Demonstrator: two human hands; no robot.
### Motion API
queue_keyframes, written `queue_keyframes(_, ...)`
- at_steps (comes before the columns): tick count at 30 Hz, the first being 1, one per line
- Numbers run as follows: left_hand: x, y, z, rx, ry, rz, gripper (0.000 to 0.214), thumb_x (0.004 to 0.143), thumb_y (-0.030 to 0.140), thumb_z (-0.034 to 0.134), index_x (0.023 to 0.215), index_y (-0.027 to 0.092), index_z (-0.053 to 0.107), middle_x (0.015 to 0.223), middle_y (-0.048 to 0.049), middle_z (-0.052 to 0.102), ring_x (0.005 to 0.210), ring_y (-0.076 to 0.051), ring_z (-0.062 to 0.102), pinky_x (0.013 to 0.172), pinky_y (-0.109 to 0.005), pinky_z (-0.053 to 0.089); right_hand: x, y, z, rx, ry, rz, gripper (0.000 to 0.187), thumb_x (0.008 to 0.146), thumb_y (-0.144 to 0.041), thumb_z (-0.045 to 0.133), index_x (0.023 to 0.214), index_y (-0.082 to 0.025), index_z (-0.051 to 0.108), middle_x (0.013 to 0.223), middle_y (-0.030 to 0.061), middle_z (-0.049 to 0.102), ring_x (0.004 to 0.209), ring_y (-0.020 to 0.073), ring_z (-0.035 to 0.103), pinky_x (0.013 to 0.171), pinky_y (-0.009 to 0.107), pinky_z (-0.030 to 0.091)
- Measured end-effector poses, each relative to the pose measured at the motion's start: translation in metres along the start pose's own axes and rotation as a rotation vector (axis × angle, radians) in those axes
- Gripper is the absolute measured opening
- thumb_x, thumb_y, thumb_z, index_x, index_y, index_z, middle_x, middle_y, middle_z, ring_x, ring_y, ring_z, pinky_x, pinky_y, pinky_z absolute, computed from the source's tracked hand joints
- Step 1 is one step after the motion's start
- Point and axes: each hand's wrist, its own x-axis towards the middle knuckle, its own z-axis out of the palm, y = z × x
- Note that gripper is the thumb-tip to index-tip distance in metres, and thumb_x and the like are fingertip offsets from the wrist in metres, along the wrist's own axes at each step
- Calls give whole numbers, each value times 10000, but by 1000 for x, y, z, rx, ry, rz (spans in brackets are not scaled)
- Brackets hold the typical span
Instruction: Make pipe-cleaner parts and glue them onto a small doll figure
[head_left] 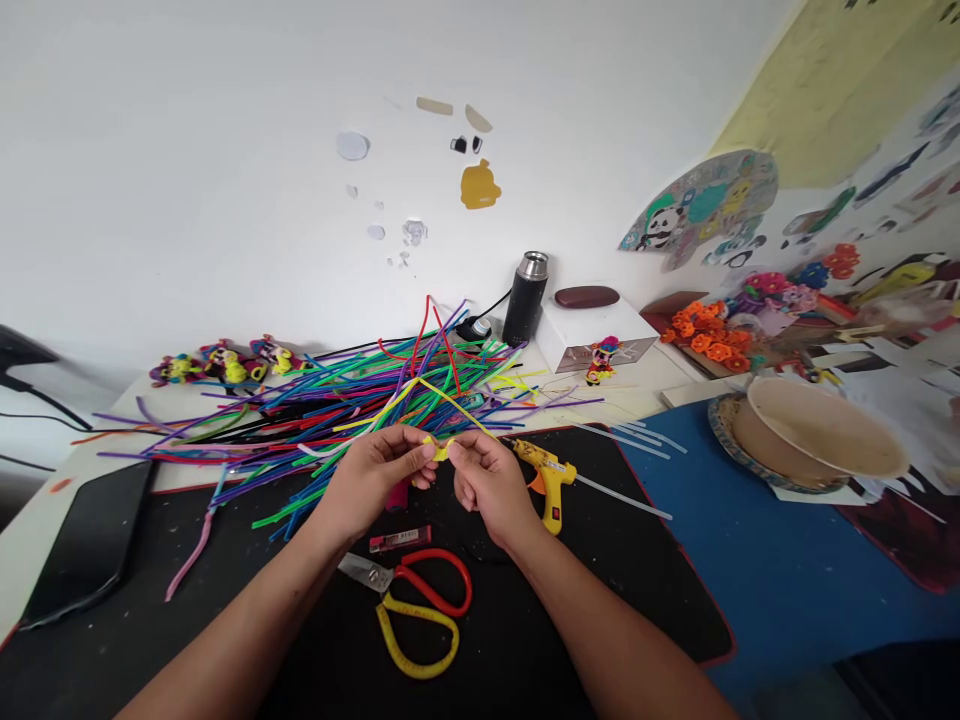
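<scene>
Between my two hands is a small bent piece of yellow pipe cleaner [441, 452]. My left hand [381, 472] pinches its left side between thumb and fingertips. With thumb and curled fingers, my right hand [491, 482] grips the right side. Just beyond them lies a heap of coloured pipe cleaners [360, 400]. A yellow glue gun [553, 482] rests right beside my right hand, a clear glue stick in its back. Nearer to me are scissors [420, 610] with one red and one yellow handle, and a small red packet [400, 539]. A dark pink object [397, 495] is partly hidden behind my left hand.
A phone [90, 540] lies at the left. Several small pipe-cleaner figures [232, 366] sit at the back left, and another figure [602, 360] stands before a white box [596, 325]. A black flask [526, 298] stands by the wall. To the right is a bowl [817, 430].
</scene>
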Motion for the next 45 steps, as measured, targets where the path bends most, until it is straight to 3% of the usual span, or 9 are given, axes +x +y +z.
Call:
queue_keyframes(6, -1, 4, 0, 40, -2, -1, 360, 764, 509, 866, 844, 173, 765, 720, -33, 731, 643, -164, 660, 622, -272, 543, 0, -3, -2, -147, -17, -42, 366, 871, -549, 727, 881, -194, 638, 479, -110, 457, 344, 67, 362, 368, 202, 250)
queue_keyframes(23, -4, 11, 0, 276, -29, 13, 361, 748, 538, 845, 811, 194, 756, 679, -15, 711, 612, -178, 656, 614, -273, 541, 1, 1, -7, -267, -48, -25, 306, 912, -493, 691, 938, -188, 697, 557, -84, 470, 389, 72, 356, 397, 222, 250)
queue_keyframes(30, 1, 3, -4, 104, -29, 14, 361, 786, 519, 843, 886, 186, 746, 747, -30, 728, 677, -177, 666, 659, -281, 550, 3, -2, -5, -85, -21, 23, 382, 857, -560, 745, 890, -192, 649, 439, -113, 446, 344, 75, 355, 371, 209, 244)
queue_keyframes(37, 0, 6, 2, -71, -62, -54, 361, 734, 471, 899, 831, 171, 724, 698, -16, 699, 596, -142, 636, 573, -243, 520, 3, -1, -5, 128, -53, 95, 389, 817, -522, 812, 944, -187, 659, 473, -98, 520, 354, 65, 358, 362, 197, 225)
queue_keyframes(45, -2, 6, 3, -307, -99, -214, 417, 671, 421, 963, 859, 150, 709, 591, 17, 648, 470, -94, 594, 423, -159, 427, 0, -7, -3, 277, -150, 153, 364, 809, -475, 849, 895, -181, 651, 475, -116, 474, 361, 46, 311, 389, 209, 194)
